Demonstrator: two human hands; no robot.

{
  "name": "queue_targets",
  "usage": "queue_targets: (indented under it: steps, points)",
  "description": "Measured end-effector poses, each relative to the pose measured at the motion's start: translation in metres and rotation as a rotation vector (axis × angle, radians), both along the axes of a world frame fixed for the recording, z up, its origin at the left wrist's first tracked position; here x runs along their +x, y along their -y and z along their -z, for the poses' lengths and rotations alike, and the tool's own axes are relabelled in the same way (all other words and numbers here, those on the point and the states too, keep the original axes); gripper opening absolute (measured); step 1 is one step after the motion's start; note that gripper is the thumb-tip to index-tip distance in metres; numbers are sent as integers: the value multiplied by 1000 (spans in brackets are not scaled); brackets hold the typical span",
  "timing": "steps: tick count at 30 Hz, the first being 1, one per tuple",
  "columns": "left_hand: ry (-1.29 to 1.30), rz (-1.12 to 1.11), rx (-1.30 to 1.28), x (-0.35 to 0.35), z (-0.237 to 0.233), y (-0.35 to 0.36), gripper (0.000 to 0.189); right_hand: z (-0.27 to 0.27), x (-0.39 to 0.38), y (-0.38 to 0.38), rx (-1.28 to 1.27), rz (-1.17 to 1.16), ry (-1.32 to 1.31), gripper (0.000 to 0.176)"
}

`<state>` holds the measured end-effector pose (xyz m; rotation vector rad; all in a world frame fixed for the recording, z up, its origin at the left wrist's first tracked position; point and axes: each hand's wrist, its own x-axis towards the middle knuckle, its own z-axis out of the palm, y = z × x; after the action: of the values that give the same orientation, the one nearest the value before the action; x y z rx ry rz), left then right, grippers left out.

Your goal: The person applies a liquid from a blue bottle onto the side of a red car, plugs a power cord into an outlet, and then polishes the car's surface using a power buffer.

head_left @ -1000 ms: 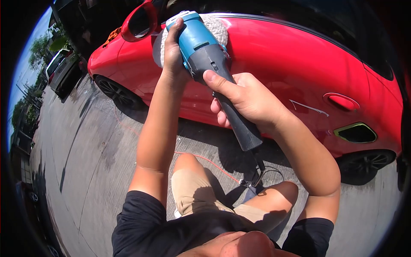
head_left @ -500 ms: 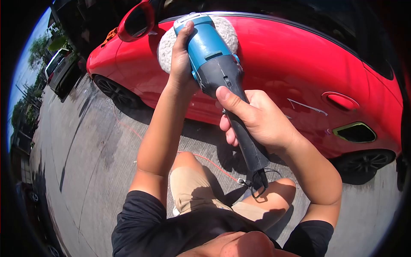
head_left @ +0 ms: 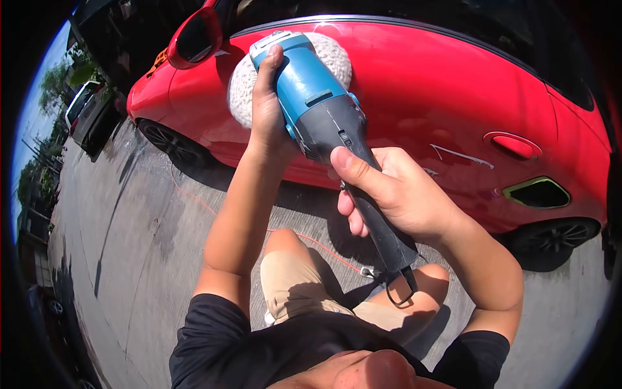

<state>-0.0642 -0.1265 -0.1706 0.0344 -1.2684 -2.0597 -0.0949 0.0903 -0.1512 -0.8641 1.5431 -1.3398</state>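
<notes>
- You're outdoors in full sun, on a paved street or yard used for car detailing.
- A red car (head_left: 453, 97) fills the view ahead, with a polisher (head_left: 317, 110) pressed against its side.
- Concrete ground (head_left: 129, 246) runs under the car, and an orange cord (head_left: 194, 194) trails near the car's front.
- Beyond the car's nose are another parked vehicle (head_left: 84, 107) and trees (head_left: 55, 91).

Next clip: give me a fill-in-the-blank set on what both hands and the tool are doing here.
The polisher presses its white pad against a ____ car.
The left hand grips the polisher's ____ head.
On the right hand, the ____ lies along the grey grip.
A thin ____ cord lies on the pavement.
Missing words: red; blue; thumb; orange.
</notes>
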Motion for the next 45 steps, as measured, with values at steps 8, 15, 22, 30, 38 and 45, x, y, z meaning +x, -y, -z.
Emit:
queue_targets:
  steps: [8, 15, 22, 30, 38, 45]
  points:
    - [-2, 153, -15, -23, -8, 6, 67, -5, 3, -2, -13, 109, -19, 70]
    - [32, 70, -14, 0, -7, -14, 66, -4, 17, -18, 6, 64, 60, 65]
    - [39, 61, -141, -25, -35, 2, 67, -11, 5, 6, -106, 123, 46, 67]
    - [41, 115, -85, -14, -20, 47, 66, -3, 4, 27, -115, 7, 66, 72]
    - [58, 161, -137, -38, -32, 6, 78, -9, 15, -2, -170, 110, 71, 68]
    - [49, 100, -99, -5, -18, 70, 63, 0, 13, 49, -126, -34, 67, 70]
